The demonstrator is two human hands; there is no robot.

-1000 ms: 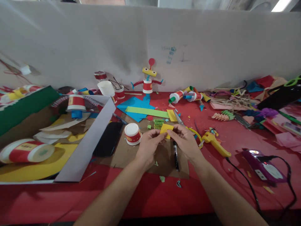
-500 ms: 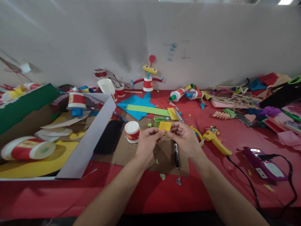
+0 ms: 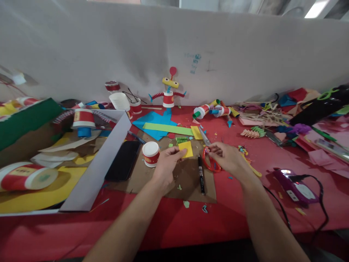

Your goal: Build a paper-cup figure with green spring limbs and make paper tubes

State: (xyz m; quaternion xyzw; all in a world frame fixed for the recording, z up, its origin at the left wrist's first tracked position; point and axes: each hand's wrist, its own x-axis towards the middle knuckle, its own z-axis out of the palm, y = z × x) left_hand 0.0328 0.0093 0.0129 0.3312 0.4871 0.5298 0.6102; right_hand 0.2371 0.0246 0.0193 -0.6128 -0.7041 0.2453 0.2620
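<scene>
My left hand (image 3: 165, 165) pinches a small yellow paper piece (image 3: 185, 148) by its left edge, holding it just above the brown cardboard sheet (image 3: 188, 180). My right hand (image 3: 227, 160) has its fingers closed round the red handles of a pair of scissors (image 3: 209, 156), whose blades point away toward the back. A black marker (image 3: 201, 174) lies on the cardboard between the two hands. A small red-and-white paper cup (image 3: 151, 153) stands upside down just left of my left hand.
A black phone (image 3: 123, 160) lies beside a white-walled box (image 3: 100, 160) of cups and paper. Blue paper (image 3: 154, 122) and a green strip (image 3: 166, 128) lie behind. A paper-cup robot figure (image 3: 168, 95) stands by the wall. A purple corded device (image 3: 296, 185) sits right. A yellow glue gun (image 3: 253, 170) lies by my right wrist.
My right hand let go of the yellow paper and moved right onto the red scissors. The left hand keeps the paper alone.
</scene>
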